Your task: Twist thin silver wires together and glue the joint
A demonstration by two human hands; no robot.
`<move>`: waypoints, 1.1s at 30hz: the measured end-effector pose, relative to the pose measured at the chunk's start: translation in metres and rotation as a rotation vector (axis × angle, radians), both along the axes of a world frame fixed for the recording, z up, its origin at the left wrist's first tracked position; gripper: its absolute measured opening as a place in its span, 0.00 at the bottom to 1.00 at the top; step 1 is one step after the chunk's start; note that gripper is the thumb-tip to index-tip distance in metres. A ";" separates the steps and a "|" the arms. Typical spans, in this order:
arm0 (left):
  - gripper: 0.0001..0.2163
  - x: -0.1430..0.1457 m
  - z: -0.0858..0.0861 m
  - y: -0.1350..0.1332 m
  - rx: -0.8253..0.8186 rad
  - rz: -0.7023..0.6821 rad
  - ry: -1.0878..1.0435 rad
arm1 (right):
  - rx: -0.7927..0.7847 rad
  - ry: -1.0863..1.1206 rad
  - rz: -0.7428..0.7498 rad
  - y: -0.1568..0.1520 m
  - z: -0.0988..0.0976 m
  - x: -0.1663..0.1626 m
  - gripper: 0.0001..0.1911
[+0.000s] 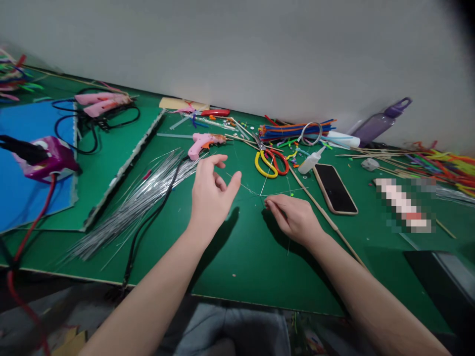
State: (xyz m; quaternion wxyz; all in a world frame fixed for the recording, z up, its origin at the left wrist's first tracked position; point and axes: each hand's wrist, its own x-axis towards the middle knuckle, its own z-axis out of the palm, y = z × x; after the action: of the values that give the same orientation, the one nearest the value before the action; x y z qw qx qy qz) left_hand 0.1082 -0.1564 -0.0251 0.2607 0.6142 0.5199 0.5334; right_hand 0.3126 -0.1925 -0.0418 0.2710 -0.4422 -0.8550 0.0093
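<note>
My left hand (211, 190) hovers above the green table (241, 257), fingers loosely curled and apart, holding nothing. My right hand (293, 217) rests on the table with its fingertips pinched on thin silver wires (260, 190) that cross in front of it. A large bundle of the same silver wires (137, 202) lies fanned out to the left of my left hand. A pink glue gun (204, 142) sits just beyond it, and yellow-and-red scissors (270, 162) lie beyond the crossed wires.
A phone (335, 188) lies face up at the right, beside a long wooden skewer (322, 212). Pipe cleaners (293, 131), a small glue bottle (310, 160) and a purple bottle (380, 122) stand at the back. A blue sheet (22, 163) with a purple glue gun (48, 157) is at left.
</note>
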 end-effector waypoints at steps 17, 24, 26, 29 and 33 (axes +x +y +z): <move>0.05 -0.061 0.059 -0.004 0.103 0.161 0.041 | -0.006 0.020 0.015 0.001 -0.002 0.002 0.07; 0.08 -0.101 0.042 0.048 -0.170 0.157 0.533 | 0.000 0.021 0.026 0.001 -0.002 0.001 0.07; 0.09 -0.105 0.033 0.064 -0.196 0.161 0.636 | 0.008 0.019 0.027 0.001 -0.002 0.002 0.07; 0.13 -0.107 0.021 0.086 -0.221 0.127 0.742 | 0.017 0.017 0.026 0.001 -0.002 0.002 0.07; 0.18 -0.104 0.013 0.110 -0.356 0.044 0.880 | 0.014 0.016 0.031 0.002 -0.003 0.002 0.06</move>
State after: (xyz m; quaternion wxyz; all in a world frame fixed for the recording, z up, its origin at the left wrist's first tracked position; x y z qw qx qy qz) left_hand 0.0042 -0.0460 -0.0126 0.1055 0.7166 0.6770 0.1303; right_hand 0.3149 -0.1909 -0.0446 0.2808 -0.4271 -0.8594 0.0111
